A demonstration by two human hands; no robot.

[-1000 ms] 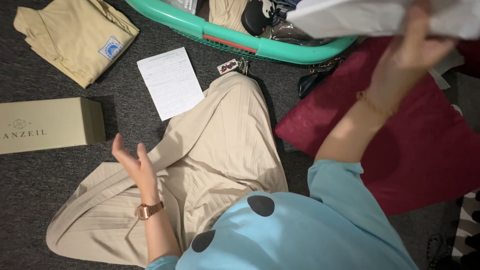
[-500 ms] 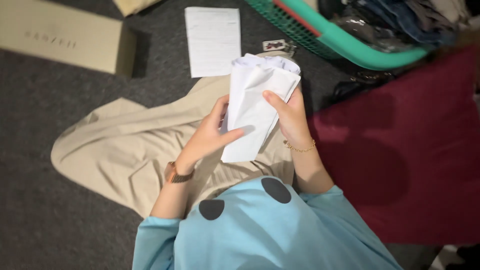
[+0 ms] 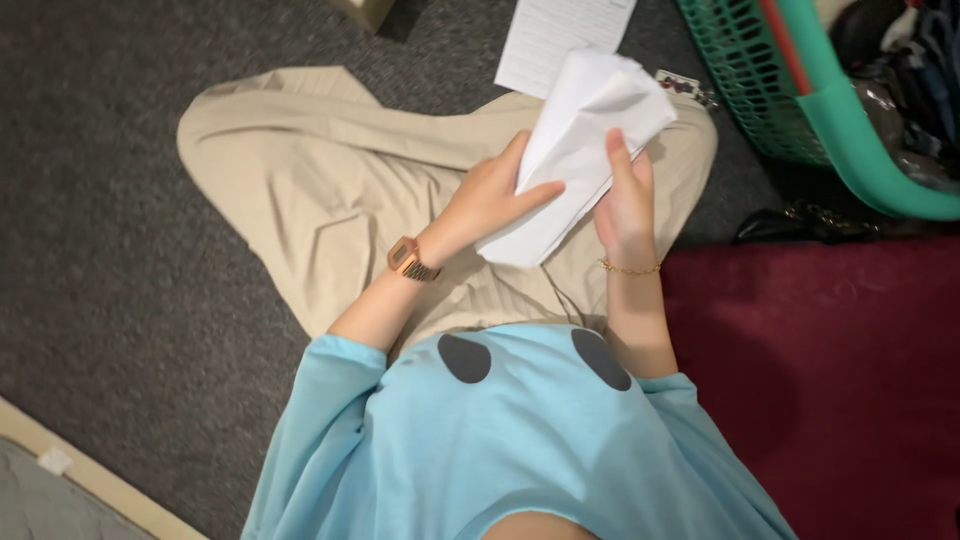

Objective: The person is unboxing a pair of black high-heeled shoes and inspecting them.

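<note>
1. The left hand (image 3: 490, 195) grips the lower left edge of the white folded garment (image 3: 575, 150), thumb laid across its face.
2. The right hand (image 3: 625, 200) clasps its right edge, fingers closed.
3. The garment is held above the beige-trousered lap (image 3: 400, 170), near the green laundry basket (image 3: 850, 130).

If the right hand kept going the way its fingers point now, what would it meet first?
The right hand grips the white folded packet, fingers pointing up the frame. Past the packet, the printed paper sheet on the carpet probably comes first, though depth is unclear.
</note>
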